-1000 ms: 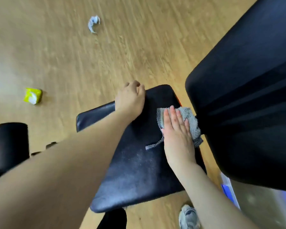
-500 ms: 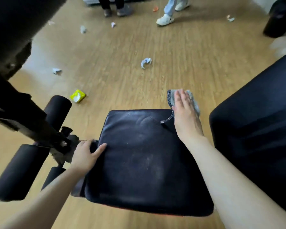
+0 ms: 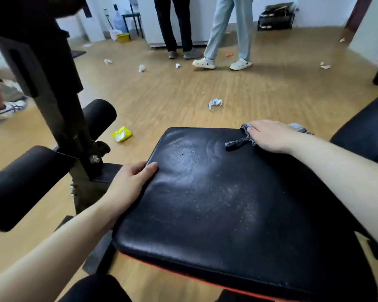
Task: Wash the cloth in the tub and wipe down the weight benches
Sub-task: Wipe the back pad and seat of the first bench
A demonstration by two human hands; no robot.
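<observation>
Light wooden flooring (image 3: 183, 92) runs to white walls, strewn with crumpled white paper scraps (image 3: 215, 104) and a yellow wrapper (image 3: 121, 134). Two people's legs (image 3: 225, 29) stand at the far side.

Nearest the camera sits a black leather bench pad (image 3: 216, 192), dusty toward its middle. At its far right corner lies the grey knitted cloth (image 3: 240, 141), pinned flat under the right hand (image 3: 271, 136). The fingers are stretched out and pressing down, and a dark strip of fabric trails out toward the pad's centre. The left hand (image 3: 131, 184) grips the pad's left edge, thumb on top and fingers wrapped over the side.

Black foam rollers (image 3: 98, 114) on a black steel upright (image 3: 52, 90) crowd that left edge. A second black bench cushion (image 3: 367, 131) stands just beside the right edge.
</observation>
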